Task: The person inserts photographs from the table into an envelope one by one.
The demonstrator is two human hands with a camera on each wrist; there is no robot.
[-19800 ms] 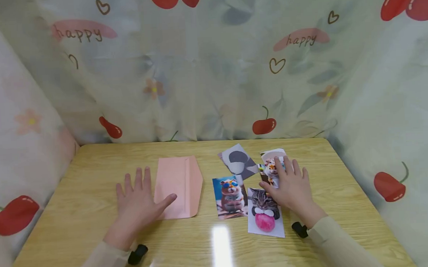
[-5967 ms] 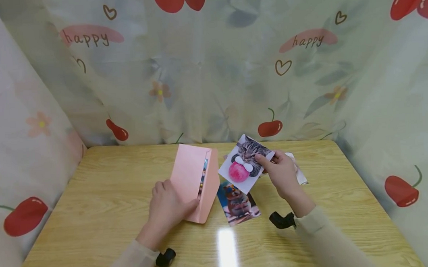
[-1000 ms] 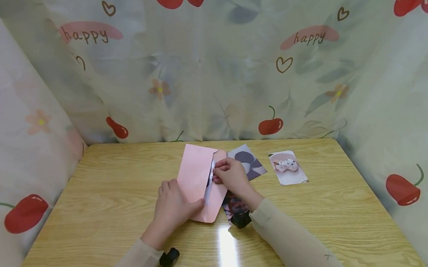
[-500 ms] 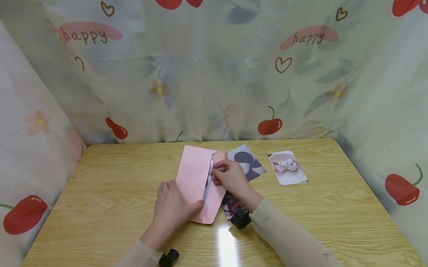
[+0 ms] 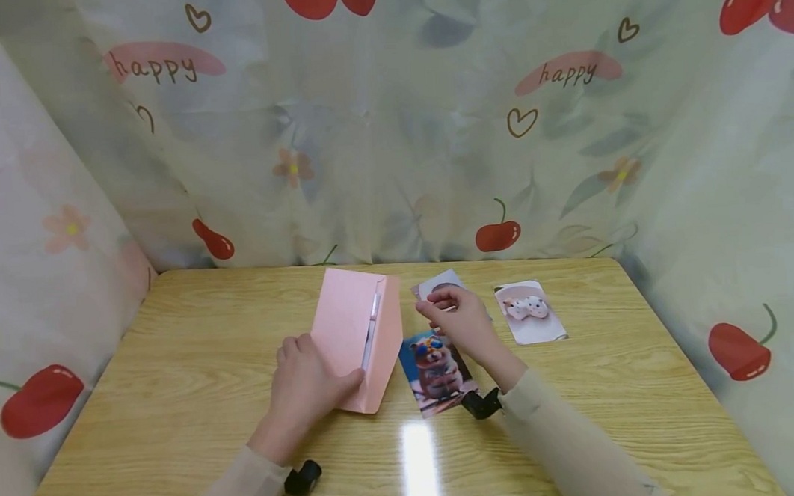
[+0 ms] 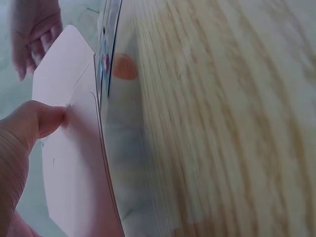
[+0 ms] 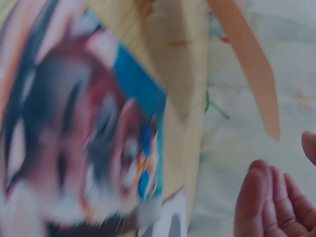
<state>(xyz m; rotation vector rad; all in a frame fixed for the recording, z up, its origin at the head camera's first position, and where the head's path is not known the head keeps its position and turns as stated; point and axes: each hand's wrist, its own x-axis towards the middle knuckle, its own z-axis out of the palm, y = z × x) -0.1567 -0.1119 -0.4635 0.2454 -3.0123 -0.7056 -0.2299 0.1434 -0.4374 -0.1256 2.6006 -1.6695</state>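
A pink envelope [image 5: 342,307] stands tilted on the table, its flap unfolded to the right. My left hand [image 5: 304,380] grips its near part, thumb at the opening; in the left wrist view the thumb presses on the envelope [image 6: 74,168]. Pale edges of cards [image 5: 372,328] show in the opening. My right hand [image 5: 466,325] hovers to the right of the envelope with loosely bent fingers and holds nothing. Below it lies a hamster photo card [image 5: 436,381], large in the right wrist view. A grey-and-white card [image 5: 439,279] is partly hidden behind the right hand.
Farther right on the table lies a white card with a bow picture [image 5: 528,310]. The wooden table [image 5: 193,348] reaches back to a patterned curtain [image 5: 359,167], which also hangs at both sides.
The cat photo card, earlier in my right hand, has gone into the envelope. My right hand has let go and moved right, away from the opening. The envelope has shifted slightly left.
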